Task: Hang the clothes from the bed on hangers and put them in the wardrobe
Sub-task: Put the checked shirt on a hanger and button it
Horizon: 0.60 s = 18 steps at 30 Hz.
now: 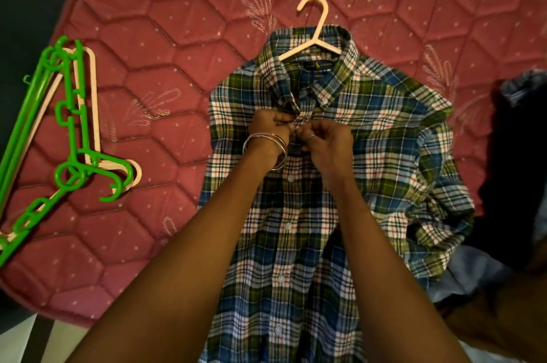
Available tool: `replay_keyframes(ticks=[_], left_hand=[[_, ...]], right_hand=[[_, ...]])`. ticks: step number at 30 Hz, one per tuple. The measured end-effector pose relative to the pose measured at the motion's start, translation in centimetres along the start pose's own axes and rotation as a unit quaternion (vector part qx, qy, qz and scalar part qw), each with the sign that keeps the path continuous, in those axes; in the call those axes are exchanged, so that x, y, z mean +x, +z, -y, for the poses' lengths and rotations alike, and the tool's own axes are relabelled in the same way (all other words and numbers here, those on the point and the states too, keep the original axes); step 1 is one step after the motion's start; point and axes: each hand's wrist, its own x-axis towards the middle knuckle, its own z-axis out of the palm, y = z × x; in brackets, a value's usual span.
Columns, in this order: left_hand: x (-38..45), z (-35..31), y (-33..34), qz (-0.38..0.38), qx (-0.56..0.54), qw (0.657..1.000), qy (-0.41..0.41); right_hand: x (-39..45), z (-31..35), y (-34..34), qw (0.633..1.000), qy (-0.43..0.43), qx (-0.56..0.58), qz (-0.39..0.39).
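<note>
Plaid shirt lies lengthwise, collar far; left hand and right hand pinch its placket just below the collar.

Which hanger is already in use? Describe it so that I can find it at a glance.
On the red quilted mattress lies a plaid shirt, spread flat in the middle. The pale pink hanger sits inside its collar, with the hook poking out past the top. The spare hangers, mostly green, are piled loose at the mattress's left edge, clear of any clothing.
</note>
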Motion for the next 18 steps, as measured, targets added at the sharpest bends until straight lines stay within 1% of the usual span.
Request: replay_keyframes(ticks=[2,6,9,11,12,14,15,17,18], left_hand=[[-0.2,-0.1,0.3,-0.001,0.034,0.999,0.014],[-0.8,0.7,0.1,-0.015,0.141,0.985,0.099],[-0.5,1.3,0.0,-0.033,0.168,0.974,0.150],[-0.2,1.6,0.0,-0.042,0.166,0.975,0.142],[-0.2,1.7,0.0,-0.041,0.155,0.979,0.123],[-0.1,1.6,-0.1,-0.038,0.131,0.986,0.098],[-0.1,1.4,-0.3,-0.041,0.130,0.985,0.103],[0.0,1.1,-1.1,-0.082,0.169,0.969,0.160],[-0.1,0.9,-1.7,-0.108,0.202,0.951,0.207]], right_hand=[[0.1,-0.1,-0.2,0.999,-0.023,-0.024,0.016],[0.2,-0.1,-0.8,0.991,-0.062,-0.088,0.084],[0.7,0.2,-1.1,0.984,-0.081,-0.111,0.110],[0.4,0.2,-0.9,0.979,-0.096,-0.147,0.104],[0.0,0.1,-0.7,0.977,-0.101,-0.161,0.095],[-0.6,-0.1,-0.4,0.973,-0.119,-0.186,0.063],[-0.5,0.0,-0.4,0.970,-0.125,-0.204,0.047],[-0.2,0.4,-0.7,0.968,-0.115,-0.224,0.022],[0.0,0.6,-0.9,0.970,-0.110,-0.216,0.001]])
